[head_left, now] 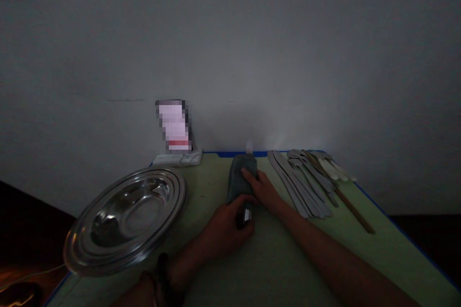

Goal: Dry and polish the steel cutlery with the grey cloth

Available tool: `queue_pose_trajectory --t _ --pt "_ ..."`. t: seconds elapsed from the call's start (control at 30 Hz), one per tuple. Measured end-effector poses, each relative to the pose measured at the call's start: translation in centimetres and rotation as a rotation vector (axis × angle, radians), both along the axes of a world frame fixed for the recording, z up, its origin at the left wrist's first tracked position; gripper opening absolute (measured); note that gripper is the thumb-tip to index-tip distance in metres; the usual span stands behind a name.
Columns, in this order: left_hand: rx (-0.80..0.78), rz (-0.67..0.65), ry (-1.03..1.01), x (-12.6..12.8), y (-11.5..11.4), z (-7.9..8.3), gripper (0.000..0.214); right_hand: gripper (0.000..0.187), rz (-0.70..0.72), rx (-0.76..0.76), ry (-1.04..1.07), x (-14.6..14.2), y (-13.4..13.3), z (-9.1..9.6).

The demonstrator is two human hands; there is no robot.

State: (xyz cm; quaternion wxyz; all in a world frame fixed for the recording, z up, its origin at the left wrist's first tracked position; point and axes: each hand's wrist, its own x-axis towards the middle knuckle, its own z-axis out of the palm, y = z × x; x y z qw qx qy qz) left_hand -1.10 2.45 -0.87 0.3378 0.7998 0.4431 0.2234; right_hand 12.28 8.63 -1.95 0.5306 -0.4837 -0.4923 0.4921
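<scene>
Near the middle of the table, a grey-green cloth (pixel 240 177) is wrapped around a shiny metal utensil (pixel 247 216). Its lower end shows within the curled fingers of my left hand (pixel 234 220), and a pale, blurred tip (pixel 249 147) sticks out beyond the cloth's far edge. Most of the utensil lies hidden under the cloth, so its exact kind cannot be made out. My right hand (pixel 264 189) presses the cloth from the right side, thumb on top and fingers closed around it.
Stacked round metal dishes (pixel 126 216) stand at the left. Behind them a phone (pixel 175 124) leans on the wall above a white power strip (pixel 178 158). At right lie several flat metal knives (pixel 297 187), spoons (pixel 309 172), chopsticks (pixel 355 208) and white spoons (pixel 331 170).
</scene>
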Motion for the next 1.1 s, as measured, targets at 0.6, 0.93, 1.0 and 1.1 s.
queue_pose_trajectory --t 0.6,0.93,1.0,1.1 --pt "0.309 -0.509 0.300 -0.7 -1.8 0.8 0.025 0.029 -0.109 -0.250 0.762 1.6 2.3 -0.5" --pt "-0.054 -0.141 -0.122 0.5 -1.7 0.5 0.022 0.038 0.066 -0.168 0.373 1.1 1.8 -1.1" --pt "-0.115 -0.055 -0.182 0.6 -1.2 0.3 0.022 0.038 0.062 -0.143 0.283 1.0 1.8 -1.1" --pt "-0.216 -0.001 -0.234 0.7 -0.8 0.0 0.022 0.038 0.058 -0.121 0.176 1.1 1.5 -0.9"
